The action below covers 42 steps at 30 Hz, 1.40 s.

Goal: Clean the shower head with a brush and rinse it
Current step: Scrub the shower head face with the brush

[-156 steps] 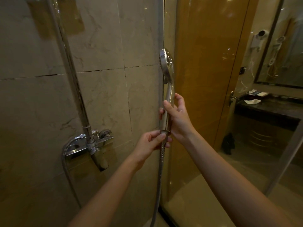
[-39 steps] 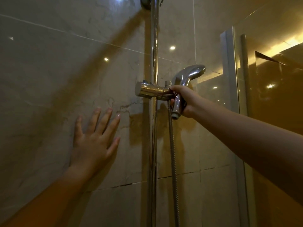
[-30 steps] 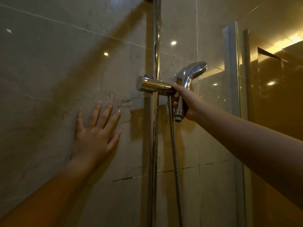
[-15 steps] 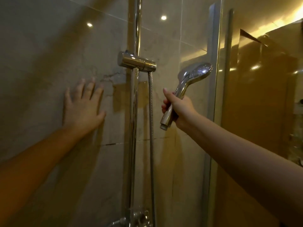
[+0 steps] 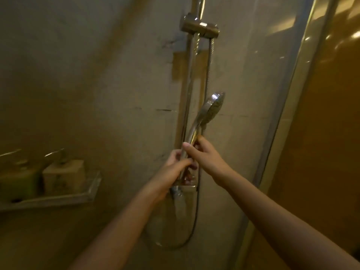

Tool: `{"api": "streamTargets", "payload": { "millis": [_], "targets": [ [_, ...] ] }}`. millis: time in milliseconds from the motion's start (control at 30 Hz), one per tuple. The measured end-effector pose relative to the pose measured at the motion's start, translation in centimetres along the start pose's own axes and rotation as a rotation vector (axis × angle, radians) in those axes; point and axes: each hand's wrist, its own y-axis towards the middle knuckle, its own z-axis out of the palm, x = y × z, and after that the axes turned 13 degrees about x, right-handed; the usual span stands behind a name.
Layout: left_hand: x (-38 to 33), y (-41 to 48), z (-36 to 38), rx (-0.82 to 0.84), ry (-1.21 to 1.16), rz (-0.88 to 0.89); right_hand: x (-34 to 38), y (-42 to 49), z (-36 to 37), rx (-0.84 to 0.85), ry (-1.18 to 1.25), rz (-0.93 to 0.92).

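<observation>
The chrome shower head (image 5: 213, 106) is off its holder and stands upright in front of the riser rail, with its spray face turned to the right. My right hand (image 5: 202, 154) grips its handle from the right. My left hand (image 5: 175, 164) holds the lower end of the handle, its fingers curled round it. The metal hose (image 5: 209, 75) hangs from the chrome wall bracket (image 5: 199, 28) and loops low under my hands. No brush is in view. The frame is blurred by motion.
The chrome riser rail (image 5: 191, 75) runs up the tiled wall. The mixer tap (image 5: 178, 191) sits just below my hands. A wall shelf (image 5: 58, 199) at the left carries a green bottle (image 5: 19, 182) and a pale box (image 5: 62, 176). The glass door frame (image 5: 288, 106) stands at the right.
My right hand has brought the shower head down and closer to the rail. My left hand has left the wall tile and now grasps the handle's lower end. The view has dropped.
</observation>
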Motion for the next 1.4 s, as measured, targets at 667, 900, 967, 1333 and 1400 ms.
{"api": "streamTargets", "payload": {
  "millis": [667,900,967,1333,1400],
  "targets": [
    [11.6,-10.6,-10.8,-0.058,-0.196,-0.523,3.0,8.5,21.0,0.489,-0.979,-0.202],
    [15.0,-9.8,-13.8,0.108,-0.142,-0.622,-2.3,14.2,30.5,0.596,-1.188,-0.150],
    [15.9,-9.7,-15.1,0.144,-0.146,-0.644,-3.1,15.0,31.2,0.570,-1.174,-0.150],
    [18.1,-8.8,-17.4,0.232,-0.200,-0.666,-4.9,15.5,32.3,0.415,-1.116,-0.097],
    [18.5,-8.8,-17.4,0.232,-0.197,-0.684,-5.1,15.3,32.3,0.386,-1.109,-0.103]
  ]
}}
